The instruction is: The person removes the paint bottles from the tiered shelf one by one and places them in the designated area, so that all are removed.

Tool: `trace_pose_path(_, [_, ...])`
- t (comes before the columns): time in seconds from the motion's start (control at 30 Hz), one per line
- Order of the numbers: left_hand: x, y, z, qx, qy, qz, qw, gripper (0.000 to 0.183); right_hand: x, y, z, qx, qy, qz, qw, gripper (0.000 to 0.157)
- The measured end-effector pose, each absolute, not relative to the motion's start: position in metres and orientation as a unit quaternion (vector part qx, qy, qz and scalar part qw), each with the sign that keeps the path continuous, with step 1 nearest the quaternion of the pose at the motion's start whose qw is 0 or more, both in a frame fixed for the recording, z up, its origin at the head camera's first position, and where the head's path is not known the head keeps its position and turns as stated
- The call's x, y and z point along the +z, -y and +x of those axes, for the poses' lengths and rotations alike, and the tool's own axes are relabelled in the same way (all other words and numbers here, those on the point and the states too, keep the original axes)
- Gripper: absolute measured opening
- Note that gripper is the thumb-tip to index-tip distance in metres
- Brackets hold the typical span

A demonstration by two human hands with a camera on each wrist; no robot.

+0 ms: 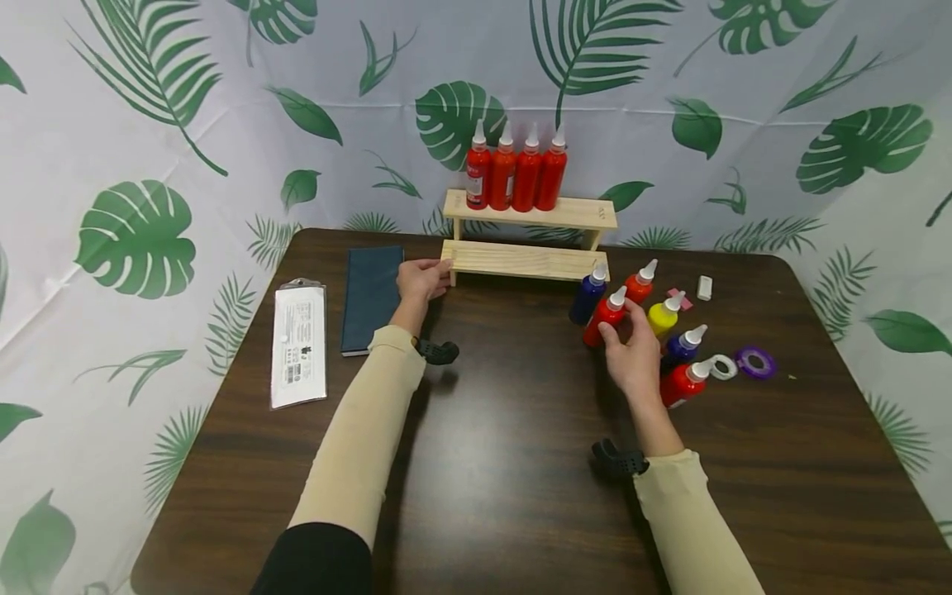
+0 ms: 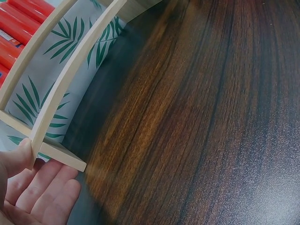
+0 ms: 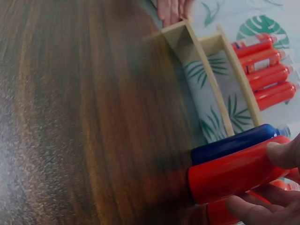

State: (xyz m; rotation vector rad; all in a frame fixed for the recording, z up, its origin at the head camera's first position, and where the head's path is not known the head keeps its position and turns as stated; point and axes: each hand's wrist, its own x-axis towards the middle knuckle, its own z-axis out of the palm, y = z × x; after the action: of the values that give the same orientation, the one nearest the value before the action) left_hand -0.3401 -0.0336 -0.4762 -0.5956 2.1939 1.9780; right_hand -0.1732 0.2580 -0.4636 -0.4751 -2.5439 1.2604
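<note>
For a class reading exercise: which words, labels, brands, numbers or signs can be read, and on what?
None can be read.
White packet: print and barcode, too small.
Red squeeze bottles on the wooden rack: labels too small or blurred.
Wooden rack, upper right corner: tiny mark, illegible.
Frontmost red bottle: label sliver, illegible.

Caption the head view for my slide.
Left grip on a wooden rack, right grip on a red bottle.

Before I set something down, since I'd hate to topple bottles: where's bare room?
Bare: the table between both sleeves, and the lower shelf, a step below four red bottles. Crowded: around the right hand, where more bottles cluster.
</note>
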Motion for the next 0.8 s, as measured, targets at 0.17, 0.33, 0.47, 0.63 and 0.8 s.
trace_pose_path(0.17, [-0.478, 0.034, -0.341, 0.651, -0.728, -0.203, 0.066, 0.035, -0.467, -0.259, -0.175, 0.43, 0.88, -0.159, 0.128, 0.053])
trace_pose_path(0.33, [-0.477, 0.034, -0.342, 0.655, -0.726, -0.199, 0.069, 0.036, -0.468, -0.261, -0.174, 0.423, 0.884, -0.154, 0.123, 0.055])
trace_pose_path(0.47, [-0.477, 0.034, -0.342, 0.658, -0.724, -0.195, 0.072, 0.036, -0.465, -0.261, -0.172, 0.412, 0.892, -0.156, 0.103, 0.061])
trace_pose_path(0.63, [-0.477, 0.034, -0.341, 0.656, -0.725, -0.197, 0.071, 0.037, -0.438, -0.256, -0.168, 0.401, 0.897, -0.143, 0.119, 0.067])
trace_pose_path(0.8, [-0.477, 0.034, -0.341, 0.656, -0.725, -0.195, 0.068, 0.037, -0.393, -0.244, -0.174, 0.386, 0.897, -0.105, 0.189, 0.063])
